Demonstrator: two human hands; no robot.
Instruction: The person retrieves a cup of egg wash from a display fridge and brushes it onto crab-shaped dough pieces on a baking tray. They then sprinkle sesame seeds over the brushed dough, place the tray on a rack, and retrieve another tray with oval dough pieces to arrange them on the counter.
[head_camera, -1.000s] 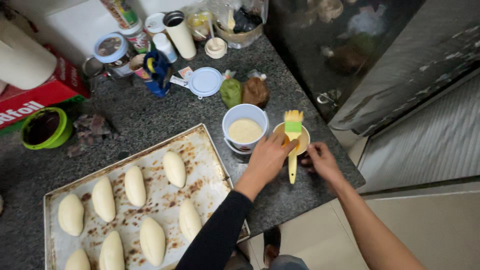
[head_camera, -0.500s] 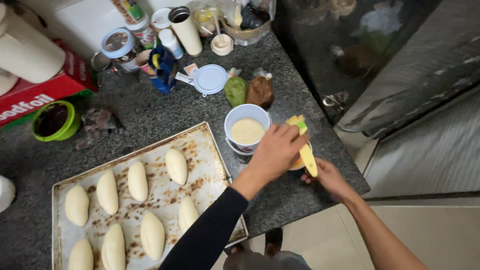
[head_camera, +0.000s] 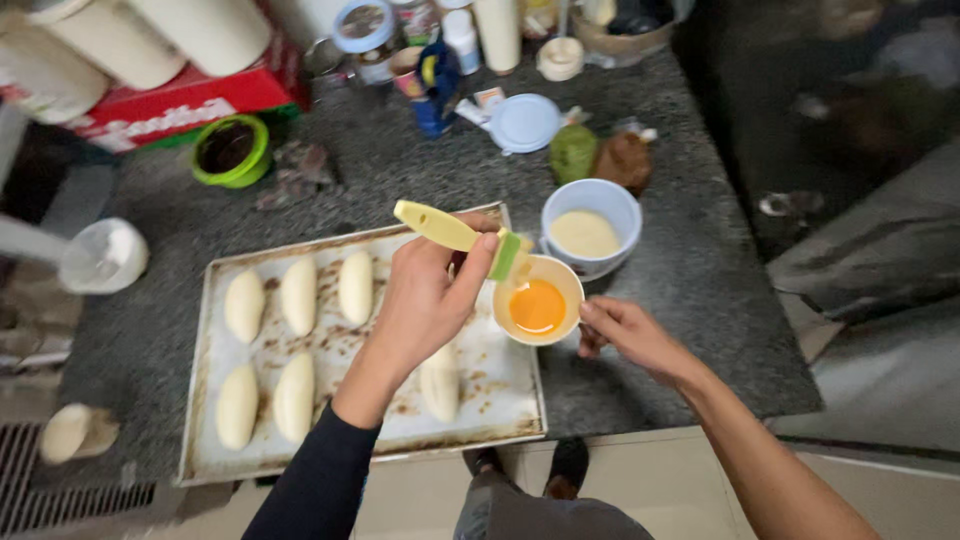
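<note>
Brush (head_camera: 455, 234), yellow-handled, over orange egg wash (head_camera: 537, 306)

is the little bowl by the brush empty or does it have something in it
Not empty: the small bowl, held by the right hand, holds orange-yellow liquid, seemingly beaten egg.

Packaging only, placed from the hands at the small bowl:

- Red box (head_camera: 185, 100) – long, flat, white print on its side, lying at the counter's back edge, far up-left of the hands. Two white rolls (head_camera: 160, 35) rest on top of it.
- Jar (head_camera: 368, 35) with a pale blue lid rim, label too blurred to make out – up and slightly left.
- Small white bottle (head_camera: 462, 38) and a tall cream tube (head_camera: 497, 30) – straight up, at the back.
- Small paper label (head_camera: 489, 98) with an orange patch, flat on the counter, just left of the round pale blue lid (head_camera: 524, 122).

No signs or screens.
</note>
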